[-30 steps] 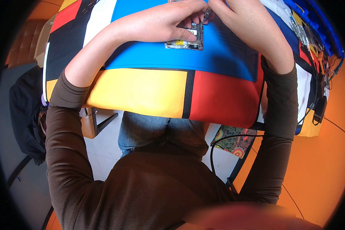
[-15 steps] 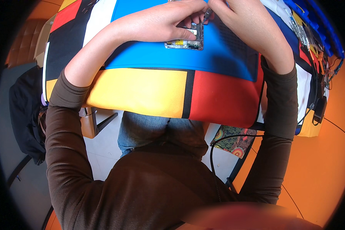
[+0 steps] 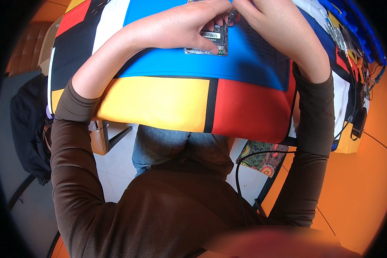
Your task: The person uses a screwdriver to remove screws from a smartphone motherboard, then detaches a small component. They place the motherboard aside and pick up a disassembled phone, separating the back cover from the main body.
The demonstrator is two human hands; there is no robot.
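Note:
An opened smartphone (image 3: 219, 37) lies on a blue work mat (image 3: 172, 64), its battery with a pale label and its inner frame exposed. My left hand (image 3: 189, 28) reaches over it from the left. The thumb rests on the phone's lower edge, and the other fingers curl at its upper part, partly hidden. Between the fingers of my right hand (image 3: 253, 13) is a thin dark pointed tool (image 3: 232, 16), slanting down to the phone's right edge. The top of the frame cuts off part of this hand, and the tool's exact kind cannot be made out.
Beneath the mat is a cloth with yellow (image 3: 155, 103), red and black blocks. Slim metal tools (image 3: 337, 36) and cables lie at the far right beside a blue rack (image 3: 352, 23). A black cable (image 3: 262, 152) hangs by my right arm.
My left thumb has slid from the battery down to the phone's lower edge, uncovering more of the battery label. My right hand and the tool have barely moved.

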